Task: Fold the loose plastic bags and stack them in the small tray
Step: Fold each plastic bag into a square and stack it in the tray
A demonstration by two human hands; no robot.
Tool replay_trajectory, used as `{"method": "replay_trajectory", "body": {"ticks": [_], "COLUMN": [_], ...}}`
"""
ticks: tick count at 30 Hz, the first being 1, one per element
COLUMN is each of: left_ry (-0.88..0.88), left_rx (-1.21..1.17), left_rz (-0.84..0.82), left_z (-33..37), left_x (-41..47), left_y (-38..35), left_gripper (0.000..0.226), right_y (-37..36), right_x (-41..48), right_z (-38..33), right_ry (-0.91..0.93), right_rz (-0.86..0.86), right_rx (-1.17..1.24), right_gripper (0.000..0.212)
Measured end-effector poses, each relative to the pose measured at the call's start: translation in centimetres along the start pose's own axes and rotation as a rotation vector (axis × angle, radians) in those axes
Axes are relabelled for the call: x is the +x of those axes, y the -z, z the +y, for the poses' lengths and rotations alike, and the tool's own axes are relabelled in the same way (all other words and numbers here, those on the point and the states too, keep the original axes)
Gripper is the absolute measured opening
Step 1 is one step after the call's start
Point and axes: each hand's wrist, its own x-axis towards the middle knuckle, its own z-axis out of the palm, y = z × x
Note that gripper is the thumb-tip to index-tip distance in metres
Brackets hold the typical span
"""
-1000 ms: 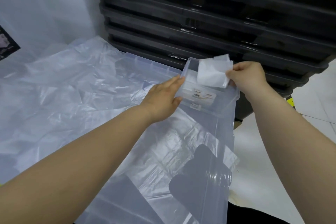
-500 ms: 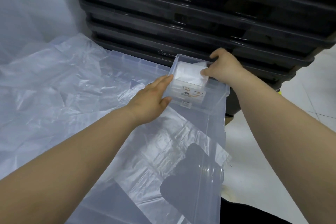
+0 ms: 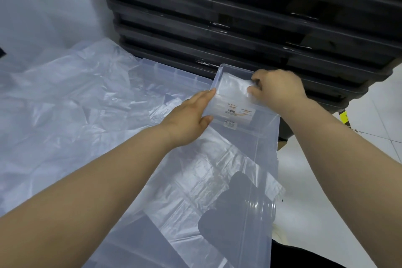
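A small clear tray [image 3: 230,113] with a printed label rests on the far corner of a large clear bin lid [image 3: 258,180]. My left hand [image 3: 189,117] holds the tray's left end, thumb on the near wall and fingers along the side. A folded white plastic bag [image 3: 231,87] lies inside the tray. My right hand [image 3: 276,90] is curled over the tray's right side and pinches the bag's right edge. A flattened, creased plastic bag [image 3: 202,183] lies on the lid below my arms. Several loose clear bags [image 3: 71,98] are heaped to the left.
A stack of black plastic crates [image 3: 250,17] rises right behind the tray. A white wall stands at the left and white tiled floor [image 3: 374,124] lies at the right. A dark rounded shape [image 3: 237,209] shows through the lid near its right edge.
My right hand brought the folded bag down from above the tray into it and now pinches it inside. My left hand kept its hold on the tray. The view shifted slightly.
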Motion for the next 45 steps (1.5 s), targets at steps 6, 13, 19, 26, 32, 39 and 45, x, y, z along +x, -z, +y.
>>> {"method": "replay_trajectory", "body": {"ticks": [6, 13, 19, 26, 32, 39, 45], "left_ry": [0.001, -0.016, 0.01, 0.075, -0.02, -0.188, -0.229], "left_rx": [0.009, 0.08, 0.247, 0.5, 0.566, 0.632, 0.621], "left_rz": [-0.008, -0.025, -0.033, -0.287, -0.001, 0.148, 0.198], "left_z": [0.0, -0.4, -3.1, -7.2, -9.1, -9.8, -10.5], "left_x": [0.1, -0.2, -5.6, -15.5, -16.8, -15.9, -15.3], "left_y": [0.1, 0.7, 3.0, 2.1, -0.3, -0.2, -0.2], "left_gripper": [0.058, 0.058, 0.048, 0.074, 0.062, 0.041, 0.047], "right_y": [0.3, -1.3, 0.2, 1.9, -0.6, -2.6, -4.2], "right_x": [0.1, 2.0, 0.9, -6.3, -12.5, -17.4, -17.6], "right_z": [-0.5, -2.4, -2.8, -6.7, -12.4, -14.5, -15.6], "right_ry": [-0.026, -0.006, -0.023, 0.201, 0.437, 0.48, 0.403], "right_rz": [0.015, -0.21, -0.154, -0.002, -0.274, -0.404, -0.105], "right_rx": [0.488, 0.562, 0.566, 0.543, 0.415, 0.361, 0.304], "right_gripper": [0.024, 0.025, 0.029, 0.03, 0.042, 0.073, 0.036]}}
